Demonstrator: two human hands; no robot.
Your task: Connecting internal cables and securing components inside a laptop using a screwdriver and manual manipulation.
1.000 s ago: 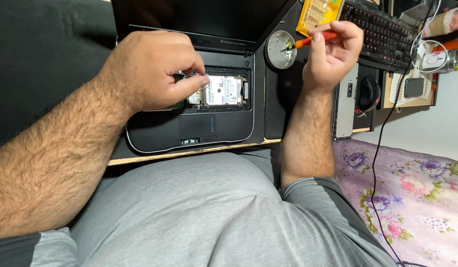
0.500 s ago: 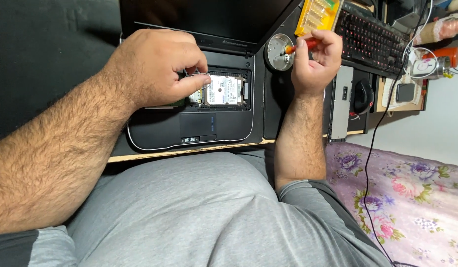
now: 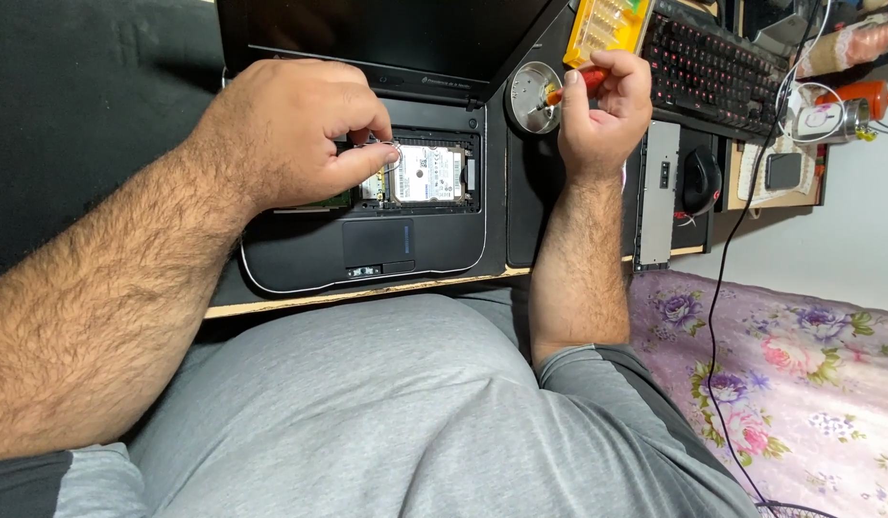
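A black laptop (image 3: 367, 251) lies upside down on the desk with its bottom bay open. A silver hard drive (image 3: 427, 175) sits in the bay. My left hand (image 3: 300, 129) rests over the bay's left side, thumb and forefinger pinching a thin clear pull tab (image 3: 390, 153) at the drive's edge. My right hand (image 3: 605, 105) is raised to the right of the laptop, closed around an orange-handled screwdriver (image 3: 576, 84). The screwdriver's tip points left over a small round metal dish (image 3: 532, 96).
A yellow bit case (image 3: 607, 27) lies behind the right hand. A black keyboard (image 3: 717, 67) with red lettering, a black mouse (image 3: 701, 180) and a phone (image 3: 781, 171) lie to the right. A black cable (image 3: 727, 278) hangs over a floral purple cloth (image 3: 799, 384).
My right hand has moved left and down with the screwdriver, toward the round dish. My left hand stays at the drive's edge, fingers pinched on the tab.
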